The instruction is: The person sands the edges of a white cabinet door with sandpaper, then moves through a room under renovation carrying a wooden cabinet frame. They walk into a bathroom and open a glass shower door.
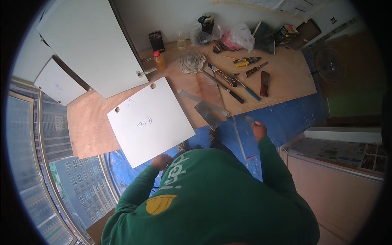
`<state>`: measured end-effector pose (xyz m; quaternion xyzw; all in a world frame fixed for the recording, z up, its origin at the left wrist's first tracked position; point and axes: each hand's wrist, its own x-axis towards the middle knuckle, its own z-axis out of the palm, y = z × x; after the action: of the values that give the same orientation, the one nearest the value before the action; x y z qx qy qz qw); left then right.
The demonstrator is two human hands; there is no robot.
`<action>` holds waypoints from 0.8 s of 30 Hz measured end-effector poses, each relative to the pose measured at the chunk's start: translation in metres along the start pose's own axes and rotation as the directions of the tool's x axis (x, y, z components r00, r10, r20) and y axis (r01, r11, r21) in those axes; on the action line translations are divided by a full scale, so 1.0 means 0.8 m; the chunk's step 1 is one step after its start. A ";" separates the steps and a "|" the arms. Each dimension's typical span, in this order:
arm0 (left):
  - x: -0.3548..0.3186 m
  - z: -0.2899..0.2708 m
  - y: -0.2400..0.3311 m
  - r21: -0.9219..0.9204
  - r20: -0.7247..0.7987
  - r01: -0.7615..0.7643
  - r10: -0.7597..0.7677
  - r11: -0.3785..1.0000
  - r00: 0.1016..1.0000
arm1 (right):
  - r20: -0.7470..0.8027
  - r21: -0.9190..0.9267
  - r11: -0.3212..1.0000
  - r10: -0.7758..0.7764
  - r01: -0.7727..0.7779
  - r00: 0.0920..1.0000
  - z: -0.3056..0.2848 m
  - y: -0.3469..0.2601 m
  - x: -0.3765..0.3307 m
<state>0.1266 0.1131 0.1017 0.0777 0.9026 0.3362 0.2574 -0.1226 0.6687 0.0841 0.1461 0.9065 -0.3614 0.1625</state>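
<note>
A white cabinet door panel (152,122) with two round hinge holes and pen marks lies on the plywood table (90,122), its near corner jutting past the table edge. My left hand (162,161) is low beside that near edge; its fingers are too hidden to read. Over the blue floor sheet, off the table's front edge, my right hand (259,130) is closed on a small flat grey blade (250,120), like a scraper. Between the hands, a metal ruler (203,102) and a dark rectangular plate (207,116) lie at the table's front.
A hammer (246,87), a utility knife (222,75), a file (224,87) and pliers (247,62) lie on the right. Behind stand an orange bottle (159,60), a rag bundle (192,62) and plastic bags (241,37). A large white door (94,45) leans at left.
</note>
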 end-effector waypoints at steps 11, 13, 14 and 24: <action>-0.040 0.114 0.154 -0.765 0.068 0.462 -0.658 0.448 0.750 | 0.091 -0.685 0.666 -0.322 0.294 0.942 0.011 -0.151 0.194; -0.038 0.121 0.182 -0.817 0.017 0.407 -0.688 0.408 0.725 | 0.183 -0.703 0.625 -0.301 0.338 0.936 0.020 -0.154 0.201; -0.034 0.116 0.200 -0.781 -0.066 0.395 -0.694 0.483 0.717 | 0.235 -0.692 0.612 -0.310 0.382 0.921 0.025 -0.141 0.208; 0.004 0.163 0.218 -0.806 -0.112 0.441 -0.833 0.395 0.542 | 0.369 -0.282 0.868 -0.295 0.409 0.881 0.001 -0.123 0.214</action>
<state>0.1856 0.3208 0.1302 -0.4849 0.6883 0.5229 0.1332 -0.3154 0.6245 0.0746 -0.1144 0.9298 -0.2359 0.2582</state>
